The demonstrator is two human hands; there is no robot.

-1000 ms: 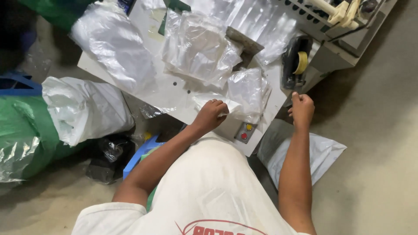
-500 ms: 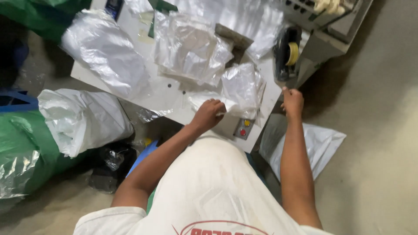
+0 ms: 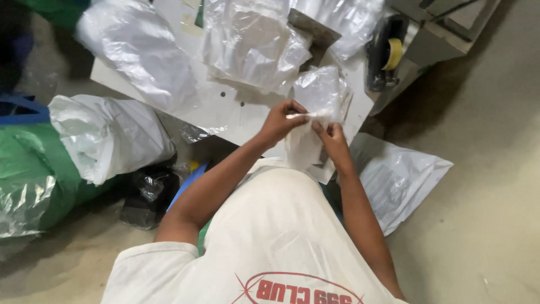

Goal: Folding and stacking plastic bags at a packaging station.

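Both hands have come together since the earlier frame. At frame centre, over the white table (image 3: 236, 115) edge, my left hand (image 3: 281, 121) and right hand (image 3: 332, 138) each pinch the thin, crumpled clear plastic bag (image 3: 315, 98), wrists bent inward.

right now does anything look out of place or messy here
Yes. A white plastic bag lies on the floor right of the table, and loose clear bags are heaped unevenly on top. Both hands, left and right, pinch one small bag.
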